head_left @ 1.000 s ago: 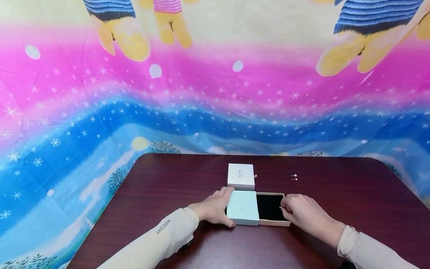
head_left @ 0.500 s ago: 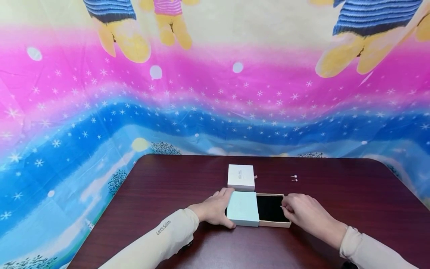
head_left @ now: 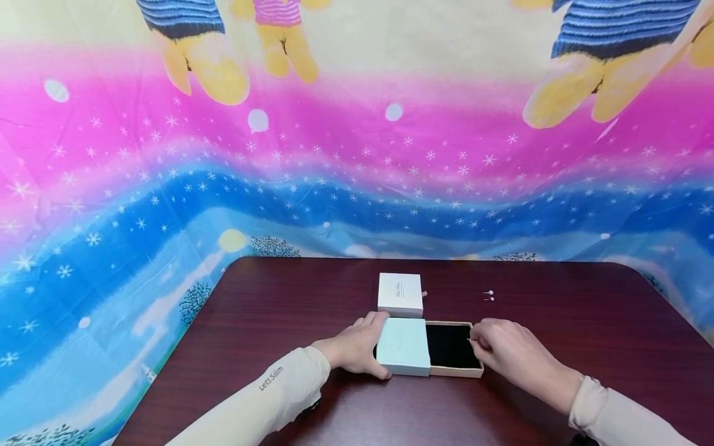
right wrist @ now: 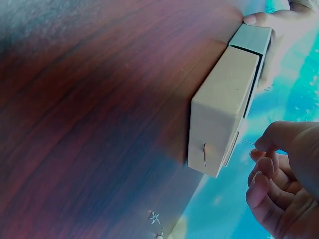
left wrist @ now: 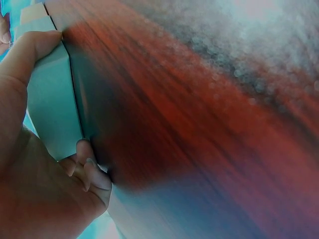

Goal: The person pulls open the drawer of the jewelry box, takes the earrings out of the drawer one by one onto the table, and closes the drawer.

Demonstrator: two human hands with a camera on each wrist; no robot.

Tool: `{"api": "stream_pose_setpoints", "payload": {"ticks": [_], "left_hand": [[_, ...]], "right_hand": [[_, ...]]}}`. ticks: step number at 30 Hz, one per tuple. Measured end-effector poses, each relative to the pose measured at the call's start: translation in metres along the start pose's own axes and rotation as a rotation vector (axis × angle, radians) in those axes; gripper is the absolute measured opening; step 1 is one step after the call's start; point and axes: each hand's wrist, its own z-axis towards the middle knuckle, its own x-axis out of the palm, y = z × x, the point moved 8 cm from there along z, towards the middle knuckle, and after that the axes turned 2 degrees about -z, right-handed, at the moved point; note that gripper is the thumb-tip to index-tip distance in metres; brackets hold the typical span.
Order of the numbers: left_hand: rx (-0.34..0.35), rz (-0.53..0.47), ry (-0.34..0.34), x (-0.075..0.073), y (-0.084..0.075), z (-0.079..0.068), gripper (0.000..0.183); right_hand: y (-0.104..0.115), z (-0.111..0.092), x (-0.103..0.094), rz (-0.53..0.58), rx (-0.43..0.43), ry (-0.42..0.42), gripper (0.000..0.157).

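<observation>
A pale mint jewelry box [head_left: 404, 345] lies on the table with its drawer [head_left: 456, 371] slid out to the right, showing a black lining. My left hand [head_left: 359, 347] grips the box's left end, thumb on the near side and fingers on the far side, as the left wrist view [left wrist: 52, 107] also shows. Just over the drawer's right end, my right hand [head_left: 510, 350] pinches a small earring; only its thin metal post [right wrist: 247, 143] sticks out from the fingertips in the right wrist view. The fingertips hide the rest of it.
Behind the mint box stands a smaller white box [head_left: 400, 294] with a short tab on its right side. Two small earrings [head_left: 489, 295] lie on the dark wooden table [head_left: 586, 322] at the back right. A printed cloth [head_left: 357, 155] hangs behind the table.
My right hand has shifted slightly to the right, with the earring still pinched. The left hand and both boxes stay in place.
</observation>
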Motion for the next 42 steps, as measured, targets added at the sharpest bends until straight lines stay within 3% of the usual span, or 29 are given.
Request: {"api": "stream_pose_setpoints", "payload": {"ticks": [9,42], "left_hand": [[0.000,0.000,0.002,0.000,0.000,-0.001,0.104],[-0.008,-0.007,0.001,-0.001,0.000,-0.001,0.104]], "right_hand": [[-0.001,-0.001,-0.006,-0.006,-0.006,-0.049,0.036],[-0.017,-0.006,-0.020,0.004,0.034,-0.080,0.023]]}}
